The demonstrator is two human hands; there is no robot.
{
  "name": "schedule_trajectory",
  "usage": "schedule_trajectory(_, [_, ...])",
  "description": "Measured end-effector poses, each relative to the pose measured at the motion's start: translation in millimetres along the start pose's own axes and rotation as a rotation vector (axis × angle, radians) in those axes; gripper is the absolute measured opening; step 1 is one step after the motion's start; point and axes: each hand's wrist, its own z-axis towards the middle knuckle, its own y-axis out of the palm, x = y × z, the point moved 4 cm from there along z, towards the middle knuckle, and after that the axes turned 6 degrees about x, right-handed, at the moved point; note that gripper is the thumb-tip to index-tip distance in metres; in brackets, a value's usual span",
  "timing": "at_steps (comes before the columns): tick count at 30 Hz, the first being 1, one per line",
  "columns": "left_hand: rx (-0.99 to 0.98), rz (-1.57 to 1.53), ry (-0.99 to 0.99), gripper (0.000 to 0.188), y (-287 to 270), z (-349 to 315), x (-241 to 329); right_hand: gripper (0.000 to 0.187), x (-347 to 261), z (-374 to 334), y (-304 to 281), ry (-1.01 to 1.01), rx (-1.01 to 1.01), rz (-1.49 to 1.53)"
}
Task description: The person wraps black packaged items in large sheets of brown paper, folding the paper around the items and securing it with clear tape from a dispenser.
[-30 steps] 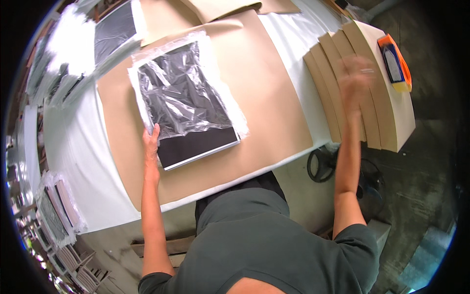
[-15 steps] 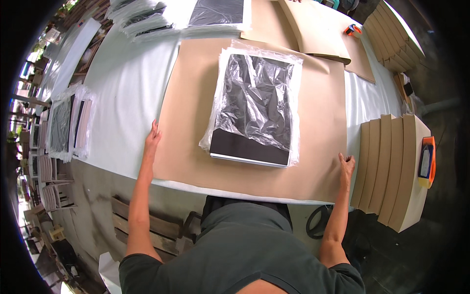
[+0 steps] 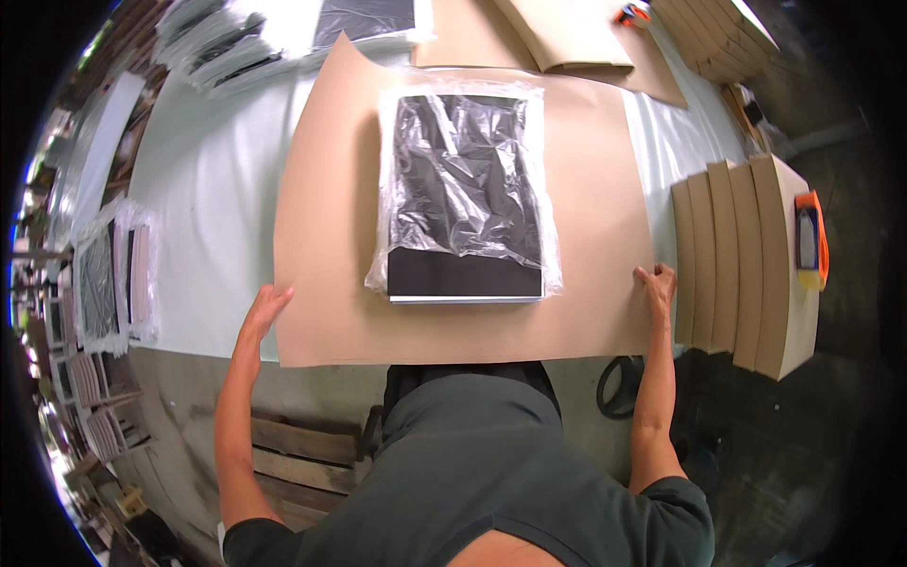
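Observation:
A large sheet of brown paper (image 3: 321,236) lies in front of me, its far left corner curling up. On its middle rests a flat rectangular stack (image 3: 465,272) with a black top and white lower edges. Crumpled clear plastic covers most of the stack; the near strip of black is bare. My left hand (image 3: 268,308) is closed on the paper's left edge near the front corner, thumb on top. At the opposite edge my right hand (image 3: 658,286) pinches the paper between thumb and curled fingers. The paper's near edge reaches to my waist.
Brown parcels (image 3: 770,274) stand in a row at right, with an orange tape dispenser (image 3: 811,241) on the end one. Another tape dispenser (image 3: 631,15) and folded brown paper (image 3: 567,38) lie at the back. Plastic-wrapped bundles (image 3: 213,59) sit far left; a wooden bench (image 3: 302,463) stands below.
The paper, with the stack on it, has shifted toward me and turned squarer to my body. Its far left corner has risen. My left hand has closed on the edge nearer the front.

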Motion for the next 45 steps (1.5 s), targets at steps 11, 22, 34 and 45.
schedule_trajectory(11, [0.442,0.024,0.632,0.060,63.2,17.7,84.4,0.041,3.3,2.6,7.0,-0.039,0.149,-0.167])
schedule_trajectory(22, [-0.050,-0.436,0.357,0.062,177.4,96.6,90.6,0.024,-47.9,-9.3,1.5,-0.252,0.162,-0.462])
schedule_trajectory(34, [0.283,-0.051,0.666,0.067,172.8,111.9,119.3,0.013,-269.8,-156.7,5.3,-0.651,-0.163,0.019])
schedule_trajectory(45, [0.214,-0.374,0.681,0.070,192.9,94.7,138.4,0.047,-316.8,-263.7,144.6,-0.694,-0.446,-0.237])
